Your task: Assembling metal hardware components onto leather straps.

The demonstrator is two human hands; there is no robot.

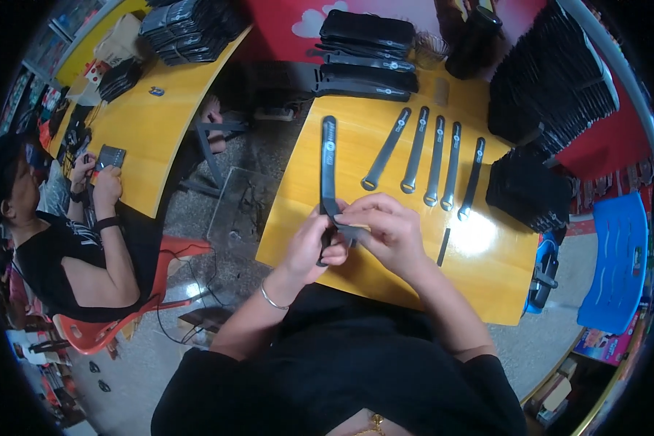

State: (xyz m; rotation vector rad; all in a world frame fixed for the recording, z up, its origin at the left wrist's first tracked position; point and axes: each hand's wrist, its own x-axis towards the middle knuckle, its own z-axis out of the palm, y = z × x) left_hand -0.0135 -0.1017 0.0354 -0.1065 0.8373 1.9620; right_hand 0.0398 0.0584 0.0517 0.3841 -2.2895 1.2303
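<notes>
Five grey strips [434,161] lie in one row on the yellow tabletop [501,283], and one more long strip [328,163] is at the two hands. One thin black stick [443,247] lies beside them. Two blue chairs [621,261] stand at the right.

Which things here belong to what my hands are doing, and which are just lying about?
In hand: long grey strip, held by left hand and right hand; five grey strips in a row.

Lying about: black cylinder, blue chair, thin black stick.
</notes>
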